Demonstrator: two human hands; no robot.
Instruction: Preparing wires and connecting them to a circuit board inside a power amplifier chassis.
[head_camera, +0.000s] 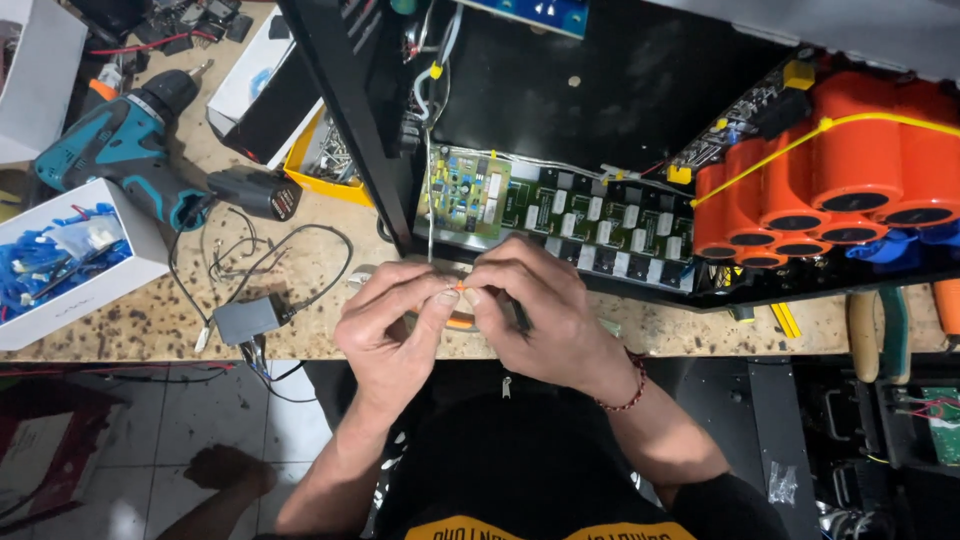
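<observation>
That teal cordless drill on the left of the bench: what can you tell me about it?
The cordless drill has a teal plastic-looking body, black grip and black chuck with a thin bit pointing up and to the right. It lies on its side on the speckled wooden bench, a black battery block at its foot, between two white boxes. Neither hand touches it.

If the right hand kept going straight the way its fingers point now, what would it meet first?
The right hand points left, so it would first meet the left hand, whose fingertips already pinch the same small orange piece.

Bare forearms; a dark red beaded bracelet (630, 385) circles the right wrist, well behind the fingers (440, 297). Black shirt (520, 460) with yellow print.
</observation>
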